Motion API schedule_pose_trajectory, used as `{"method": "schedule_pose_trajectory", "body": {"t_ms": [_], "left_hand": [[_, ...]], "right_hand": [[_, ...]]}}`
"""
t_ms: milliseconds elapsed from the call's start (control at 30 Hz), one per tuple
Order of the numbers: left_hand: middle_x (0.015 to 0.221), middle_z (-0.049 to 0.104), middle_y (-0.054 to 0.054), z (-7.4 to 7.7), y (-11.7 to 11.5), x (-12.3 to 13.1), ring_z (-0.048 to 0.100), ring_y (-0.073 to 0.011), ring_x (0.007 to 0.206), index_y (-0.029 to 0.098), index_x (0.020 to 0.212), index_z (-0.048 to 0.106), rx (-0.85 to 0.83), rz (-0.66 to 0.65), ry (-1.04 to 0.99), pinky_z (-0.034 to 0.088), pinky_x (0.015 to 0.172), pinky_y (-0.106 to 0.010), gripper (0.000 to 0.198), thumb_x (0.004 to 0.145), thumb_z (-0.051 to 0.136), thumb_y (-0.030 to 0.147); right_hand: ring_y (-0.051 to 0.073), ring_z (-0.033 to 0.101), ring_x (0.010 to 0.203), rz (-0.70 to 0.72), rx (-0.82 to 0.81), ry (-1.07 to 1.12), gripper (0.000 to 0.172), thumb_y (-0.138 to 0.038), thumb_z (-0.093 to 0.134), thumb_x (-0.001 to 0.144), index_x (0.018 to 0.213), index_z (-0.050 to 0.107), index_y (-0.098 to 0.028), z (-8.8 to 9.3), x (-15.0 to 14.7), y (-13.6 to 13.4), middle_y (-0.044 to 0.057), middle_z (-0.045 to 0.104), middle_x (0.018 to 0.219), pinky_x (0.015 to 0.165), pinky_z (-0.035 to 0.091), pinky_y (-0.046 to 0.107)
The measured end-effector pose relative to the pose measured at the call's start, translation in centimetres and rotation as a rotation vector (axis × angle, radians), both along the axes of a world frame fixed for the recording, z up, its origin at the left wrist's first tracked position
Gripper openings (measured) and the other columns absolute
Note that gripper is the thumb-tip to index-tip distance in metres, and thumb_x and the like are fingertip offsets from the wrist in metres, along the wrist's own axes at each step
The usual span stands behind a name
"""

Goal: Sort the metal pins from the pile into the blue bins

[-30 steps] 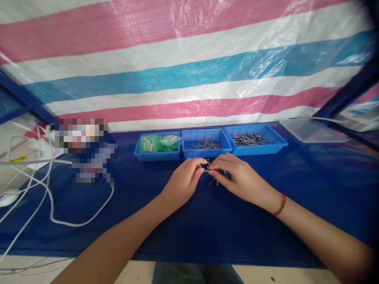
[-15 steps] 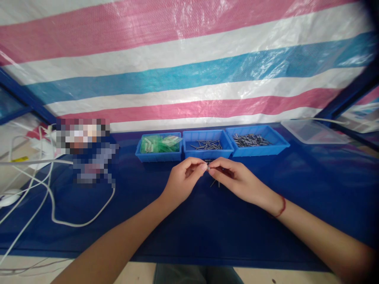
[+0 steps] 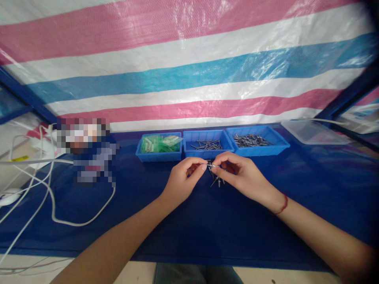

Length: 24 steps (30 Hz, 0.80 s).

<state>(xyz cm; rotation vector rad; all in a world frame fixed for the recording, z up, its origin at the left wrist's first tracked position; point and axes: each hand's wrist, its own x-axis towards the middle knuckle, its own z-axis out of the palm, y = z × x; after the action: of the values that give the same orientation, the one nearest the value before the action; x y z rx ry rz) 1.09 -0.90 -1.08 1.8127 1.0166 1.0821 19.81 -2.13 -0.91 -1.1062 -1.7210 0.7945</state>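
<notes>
Between the fingertips of both hands lies a thin silver rivet (image 3: 211,165), roughly level. My left hand (image 3: 185,177) pinches its left end with thumb and forefinger. The right end is in a pinch of my right hand (image 3: 237,173), which wears a dark red cord at the wrist. Just beneath the fingers, a small pile of rivets (image 3: 218,181) rests on the blue table (image 3: 189,225), partly hidden by my right hand. Behind my hands, the middle blue bin (image 3: 189,152) holds loose rivets.
A right-hand blue bin (image 3: 275,150) contains many more metal rivets. Green and clear plastic packets (image 3: 160,144) fill the left bin (image 3: 160,157). A clear plastic lid (image 3: 314,132) lies at the back right. White cables (image 3: 83,225) loop over the left side, near a blurred-out patch.
My right hand has moved slightly right and up, away from the left fingertips. More of the rivet between them shows now, and more of the pile below. My left hand stays nearly still.
</notes>
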Motion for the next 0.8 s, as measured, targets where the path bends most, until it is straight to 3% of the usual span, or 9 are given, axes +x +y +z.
{"method": "schedule_pose_trajectory", "body": {"t_ms": [200,300,433,500,600,700,800], "left_hand": [[0.094,0.069,-0.004,0.0,0.0,0.1,0.063,-0.0150,0.083,0.016,0.098,0.064,0.005,0.011,0.095,0.049,0.074,-0.025,0.018,0.089,0.055,0.028],[0.094,0.068,-0.004,0.0,-0.1,0.1,0.062,-0.0154,0.083,0.017,0.103,0.062,0.093,0.003,0.211,0.049,0.076,-0.026,0.020,0.089,0.054,0.028],[0.105,0.066,-0.006,0.1,-0.5,-0.1,0.057,-0.0189,0.101,0.018,0.110,0.063,0.335,-0.150,0.405,0.043,0.093,-0.033,0.025,0.091,0.051,0.028],[0.120,0.060,-0.007,0.2,-0.7,-0.1,0.051,-0.0216,0.114,0.022,0.117,0.061,0.434,-0.257,0.516,0.039,0.100,-0.037,0.029,0.092,0.049,0.031],[0.138,0.049,-0.005,0.1,-0.9,0.1,0.040,-0.0254,0.127,0.028,0.125,0.057,0.528,-0.362,0.659,0.035,0.103,-0.042,0.034,0.094,0.045,0.033],[0.143,0.043,-0.003,-0.2,-1.0,0.5,0.034,-0.0267,0.132,0.029,0.124,0.057,0.577,-0.394,0.745,0.034,0.104,-0.044,0.034,0.095,0.042,0.033],[0.138,0.049,-0.004,-0.5,-0.9,0.7,0.038,-0.0267,0.130,0.026,0.122,0.059,0.577,-0.364,0.785,0.037,0.101,-0.043,0.034,0.095,0.040,0.036]], "right_hand": [[0.015,0.056,0.073,-0.025,0.122,-0.087,0.011,-0.032,0.060,0.085,0.084,0.062,-0.021,0.7,0.2,0.0,0.003,0.062,0.084,0.064,0.044,0.029],[0.017,0.056,0.075,-0.105,0.221,-0.189,0.014,-0.033,0.058,0.086,0.080,0.063,-0.021,1.2,1.3,0.7,0.003,0.062,0.082,0.066,0.044,0.030],[0.018,0.057,0.072,-0.405,0.290,-0.329,0.021,-0.037,0.055,0.087,0.080,0.064,-0.020,1.3,4.6,2.5,0.006,0.065,0.084,0.066,0.044,0.031],[0.017,0.057,0.068,-0.631,0.279,-0.453,0.024,-0.038,0.053,0.087,0.080,0.066,-0.019,1.1,6.6,3.6,0.006,0.066,0.082,0.064,0.044,0.029],[0.020,0.057,0.071,-0.769,0.271,-0.549,0.025,-0.038,0.056,0.084,0.080,0.069,-0.016,0.5,8.8,4.8,0.009,0.067,0.082,0.069,0.043,0.034],[0.025,0.058,0.082,-0.779,0.270,-0.618,0.026,-0.038,0.056,0.083,0.087,0.070,-0.017,0.2,9.5,5.2,0.011,0.068,0.089,0.078,0.042,0.040],[0.024,0.059,0.086,-0.716,0.303,-0.645,0.025,-0.035,0.054,0.085,0.091,0.069,-0.016,0.9,8.5,4.4,0.010,0.068,0.090,0.082,0.042,0.038]]}}
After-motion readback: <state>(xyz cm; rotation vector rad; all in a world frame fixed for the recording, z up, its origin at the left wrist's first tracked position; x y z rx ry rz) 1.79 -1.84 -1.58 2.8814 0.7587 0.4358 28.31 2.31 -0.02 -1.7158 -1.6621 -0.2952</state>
